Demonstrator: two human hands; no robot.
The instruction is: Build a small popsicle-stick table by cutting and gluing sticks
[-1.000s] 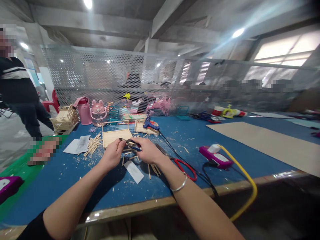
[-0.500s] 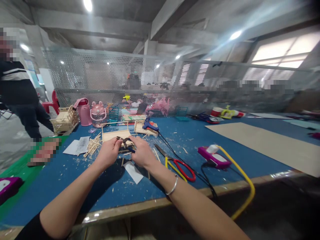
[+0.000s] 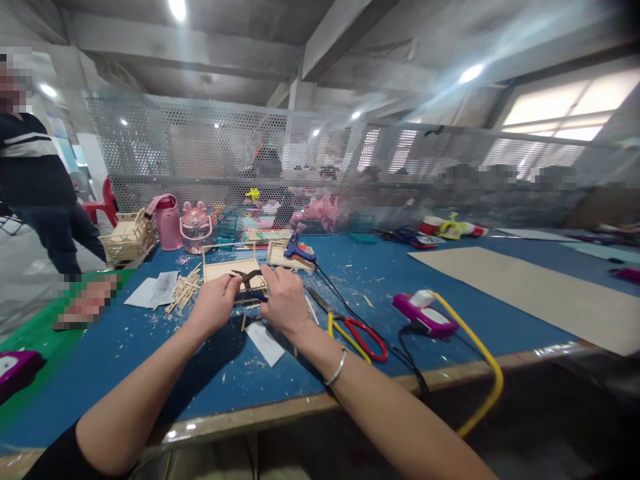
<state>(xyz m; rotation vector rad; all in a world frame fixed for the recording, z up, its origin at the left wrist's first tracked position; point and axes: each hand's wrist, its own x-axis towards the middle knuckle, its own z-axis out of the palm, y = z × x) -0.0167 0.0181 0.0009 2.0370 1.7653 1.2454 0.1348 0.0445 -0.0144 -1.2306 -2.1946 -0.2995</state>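
My right hand (image 3: 286, 303) is closed around the dark-blue handles of a pair of pliers (image 3: 249, 279), whose jaws stand apart and point left. Thumb and fingers of my left hand (image 3: 219, 303) are pinched together beside the jaws; what they hold is too small or hidden to make out. Just behind both hands is a pale wooden stick frame (image 3: 215, 269), partly covered by them. Loose wooden sticks (image 3: 184, 291) lie in a pile left of my left hand. A white paper slip (image 3: 266, 344) rests on the table below my right hand.
A blue glue gun (image 3: 301, 251) lies behind my right hand, scissors (image 3: 367, 340) to its right. A purple power strip (image 3: 425, 316) with a yellow cable is farther right, near a beige sheet (image 3: 520, 287). Pink bottles (image 3: 167, 223) stand back left. A person (image 3: 35, 167) stands left.
The pliers' jaws show wider apart now, and my right hand's grip on the handles has shifted slightly. My left hand stays nearly in place. The view has drifted a little.
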